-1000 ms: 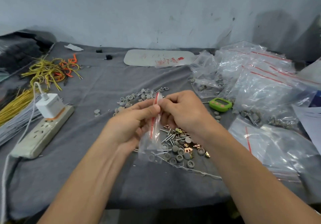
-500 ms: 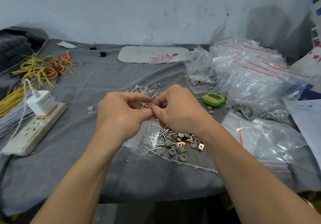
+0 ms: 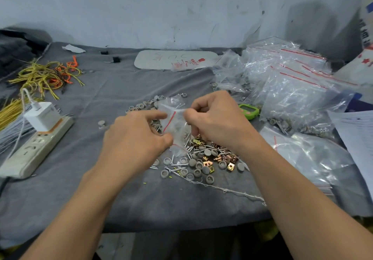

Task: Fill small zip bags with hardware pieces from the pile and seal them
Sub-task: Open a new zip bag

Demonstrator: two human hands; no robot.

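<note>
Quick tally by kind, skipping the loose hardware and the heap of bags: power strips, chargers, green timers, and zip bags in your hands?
Power strip: 1
White charger: 1, plugged into the strip
Green timer: 1
Small zip bag: 1, pinched between left hand and right hand
Total: 4

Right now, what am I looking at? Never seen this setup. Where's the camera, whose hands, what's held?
No robot: a person works bare-handed. The single picture comes from a wide-angle camera on their head, looking down. The left hand and right hand both pinch a small zip bag with a red seal line, above the hardware pile of grey caps, screws and brass-coloured clips. Everything lies on a grey cloth. Left: a power strip and yellow wires. Right: a small green gadget with a screen and heaped clear bags.
</note>
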